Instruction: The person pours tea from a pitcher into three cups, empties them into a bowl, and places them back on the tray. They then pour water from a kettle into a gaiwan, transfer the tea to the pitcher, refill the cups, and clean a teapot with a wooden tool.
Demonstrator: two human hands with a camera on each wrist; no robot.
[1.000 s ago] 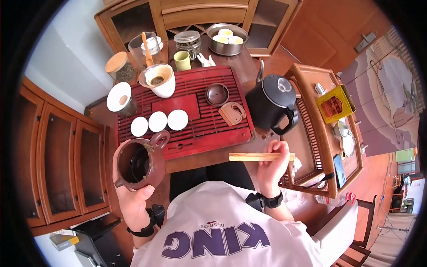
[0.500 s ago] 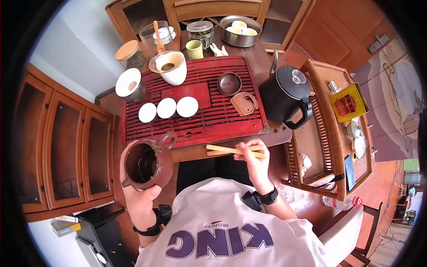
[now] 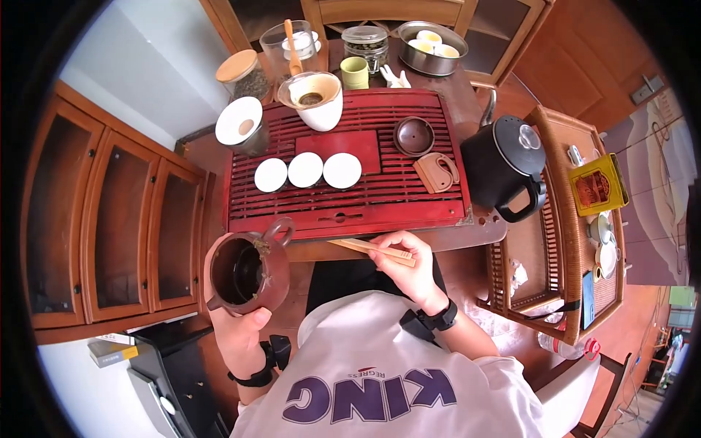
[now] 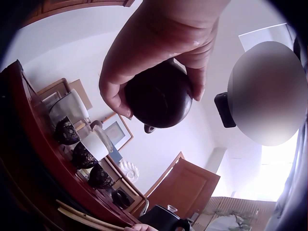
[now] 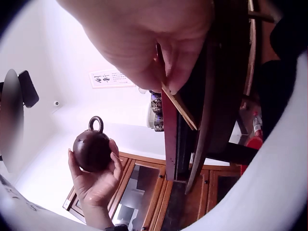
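My left hand [image 3: 237, 332] holds a lidless brown clay teapot [image 3: 275, 281] from below, its thumb on the outer wall. The pot is tipped so its dark inside faces the head camera, and wet tea leaves [image 3: 261, 252] cling near the rim. Seen from the left wrist, the pot's rounded base [image 4: 159, 98] sits between thumb and fingers. To the right of the pot, my right hand [image 3: 404, 264] pinches wooden tea tongs [image 3: 353, 245], their tips pointing left towards it. Apart from the pot, they overlap the table's front edge.
Beyond the hands lies a red slatted tea tray [image 3: 321, 221]. On it stand three white-lined cups [image 3: 307, 169], a strainer over a white pitcher [image 3: 321, 113], a small brown dish [image 3: 414, 136] and a tan clay piece [image 3: 437, 174]. A black kettle [image 3: 500, 160] stands right.
The right hand has carried the tongs leftward, closer to the teapot, and their tips now angle up and left. The left hand keeps the teapot tipped; the head view has shifted.
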